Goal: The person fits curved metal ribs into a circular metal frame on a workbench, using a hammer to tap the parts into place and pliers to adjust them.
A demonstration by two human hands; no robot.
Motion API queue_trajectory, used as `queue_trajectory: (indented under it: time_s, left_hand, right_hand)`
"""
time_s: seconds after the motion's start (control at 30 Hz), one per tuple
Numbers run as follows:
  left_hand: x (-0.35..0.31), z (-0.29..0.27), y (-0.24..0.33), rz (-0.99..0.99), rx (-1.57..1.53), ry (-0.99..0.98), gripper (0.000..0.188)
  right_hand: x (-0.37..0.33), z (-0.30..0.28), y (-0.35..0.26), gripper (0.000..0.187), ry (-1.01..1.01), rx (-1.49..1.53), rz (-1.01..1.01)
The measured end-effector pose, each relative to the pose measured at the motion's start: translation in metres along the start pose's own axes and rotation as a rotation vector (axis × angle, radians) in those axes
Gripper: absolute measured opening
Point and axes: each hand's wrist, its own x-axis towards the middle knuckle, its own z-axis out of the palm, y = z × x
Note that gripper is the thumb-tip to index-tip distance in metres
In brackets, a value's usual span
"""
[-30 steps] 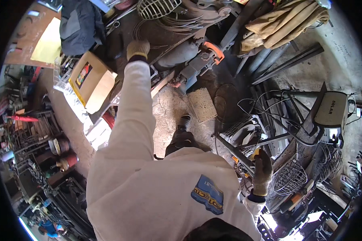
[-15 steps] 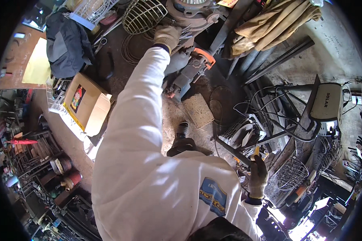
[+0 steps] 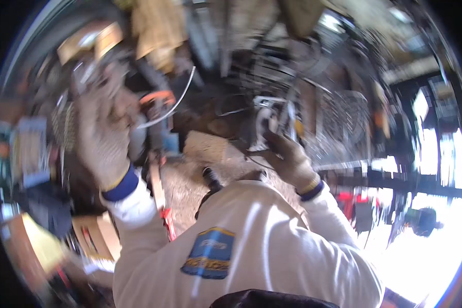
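The picture is smeared by motion. My left hand (image 3: 103, 136), in a knitted work glove, reaches up at the left beside blurred metal parts. Its fingers are too smeared to show whether they hold anything. Right of it stands a power tool with an orange guard (image 3: 158, 97), crossed by a thin, pale curved strip (image 3: 177, 104). My right hand (image 3: 291, 160), also gloved, is ahead of my right side with its fingers curled. A small pale thing rises at its fingertips, too blurred to name. Just beyond is a light-rimmed crate (image 3: 267, 99) with grey pieces.
A rough tan board (image 3: 205, 146) lies on the floor ahead of my feet. Brown cloth (image 3: 159, 28) hangs at the top left. An open cardboard box (image 3: 93, 236) stands at lower left. Blurred wire racks (image 3: 344, 115) and metal stock crowd the right, beside bright daylight.
My view has swung to the right, so the surroundings sit further left. My left hand has come away from the wire basket and metal rods. My right hand is now further forward.
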Motion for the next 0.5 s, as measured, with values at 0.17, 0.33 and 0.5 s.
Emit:
queue_trajectory:
  time_s: [0.17, 0.33, 0.5]
  left_hand:
    - [0.005, 0.106, -0.087, -0.380, -0.751, -0.153, 0.037]
    - [0.014, 0.195, -0.192, -0.681, -0.879, -0.284, 0.035]
    - [0.008, 0.298, -0.281, -0.535, -0.145, 0.001, 0.033]
  right_hand:
    - [0.018, -0.070, 0.011, 0.054, 0.535, -0.462, -0.514]
    - [-0.014, -0.165, 0.082, 0.025, 0.558, -0.752, -0.652]
    - [-0.014, -0.295, 0.156, 0.018, 0.430, -0.804, -0.671]
